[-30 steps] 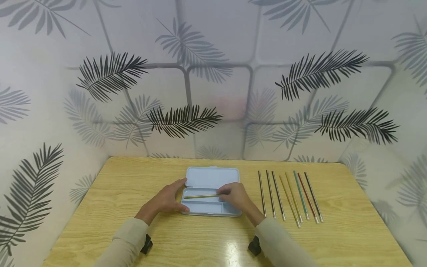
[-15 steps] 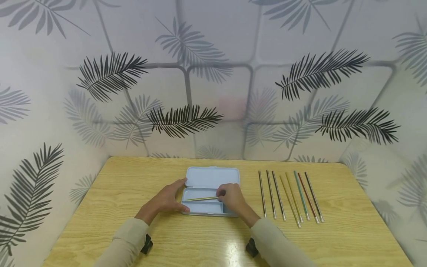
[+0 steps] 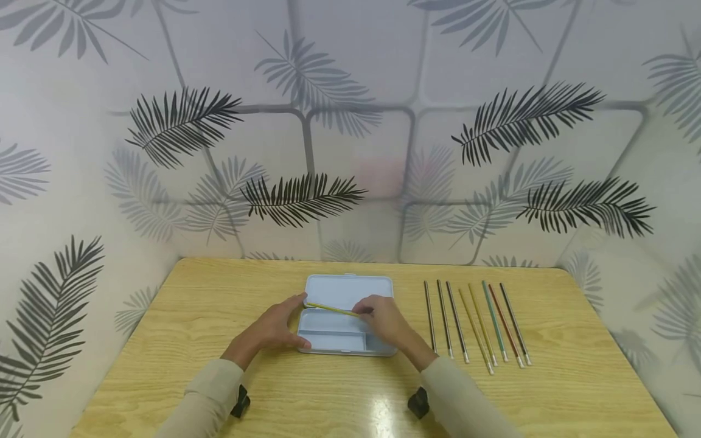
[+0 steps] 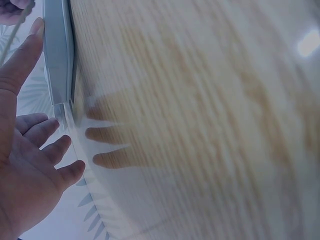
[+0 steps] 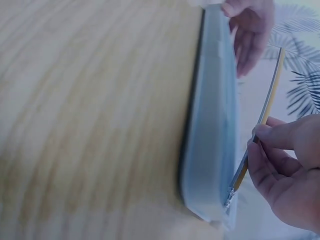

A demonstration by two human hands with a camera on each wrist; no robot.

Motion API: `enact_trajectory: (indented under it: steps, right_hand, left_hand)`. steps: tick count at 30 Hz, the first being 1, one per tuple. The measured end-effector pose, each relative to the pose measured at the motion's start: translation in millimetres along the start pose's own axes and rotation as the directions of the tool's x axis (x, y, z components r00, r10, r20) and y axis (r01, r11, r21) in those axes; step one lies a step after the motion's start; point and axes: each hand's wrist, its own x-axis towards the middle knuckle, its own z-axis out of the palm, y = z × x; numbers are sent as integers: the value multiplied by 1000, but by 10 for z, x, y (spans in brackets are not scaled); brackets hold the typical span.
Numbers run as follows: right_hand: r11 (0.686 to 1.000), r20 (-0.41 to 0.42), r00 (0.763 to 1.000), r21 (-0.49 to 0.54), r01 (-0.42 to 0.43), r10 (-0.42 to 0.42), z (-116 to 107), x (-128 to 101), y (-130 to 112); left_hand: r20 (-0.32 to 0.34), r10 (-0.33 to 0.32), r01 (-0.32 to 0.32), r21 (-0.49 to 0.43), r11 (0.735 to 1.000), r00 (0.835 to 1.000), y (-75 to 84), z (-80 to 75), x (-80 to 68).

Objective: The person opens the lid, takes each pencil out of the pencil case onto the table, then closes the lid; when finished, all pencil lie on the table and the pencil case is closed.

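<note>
1. Observed a light blue pencil case [image 3: 347, 316] lying open near the middle of the wooden desk [image 3: 164, 340], lid flat behind the tray.
2. Found the left hand [image 3: 272, 328] against the case's left end, thumb at the near corner, fingers straight along the far part of that end; nothing gripped.
3. Found the right hand [image 3: 383, 320] over the case's right end, fingers curled and pinching one end of a yellow pencil [image 3: 334, 309].
4. Noted the yellow pencil held slanted above the case, over the hinge line between tray and lid, its free end pointing toward the left hand. Confirmed in the right wrist view: pencil [image 5: 260, 125] clear of the case's [image 5: 212, 125] rim.
5. Recorded a row of seven pencils [image 3: 475, 322] on the desk, to the right of the case, lying side by side and pointing away from the person.
6. Recorded beige sleeves on both arms.
</note>
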Motion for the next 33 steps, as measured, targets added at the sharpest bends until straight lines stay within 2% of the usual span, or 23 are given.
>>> enact_trajectory:
  steps: [6,11,16,23,28,33]
  right_hand:
    - [996,-20,999,84,-25,26,-214,-53,16]
    - [987,-12,999,157,-28,30,-402,-69,85]
    - [972,13,999,232,-35,33,-632,-142,207]
    - [962,-6,1000,273,-26,28,-959,-309,400]
    - [930,17,995,354,-95,95,-1159,-438,601]
    - [908,63,985,382,-175,163,-1357,-558,767]
  left_hand:
    - [6,25,-25,4,1000,1000,49,-9,30]
    - [11,22,-22,11,1000,1000,66,-6,65]
    - [17,24,-24,16,1000,1000,70,15,89]
    - [11,30,-30,19,999,999,75,30,84]
    - [12,34,-34,11,999,999,55,30,53]
    - [3,23,-23,32,999,1000,5,32,21]
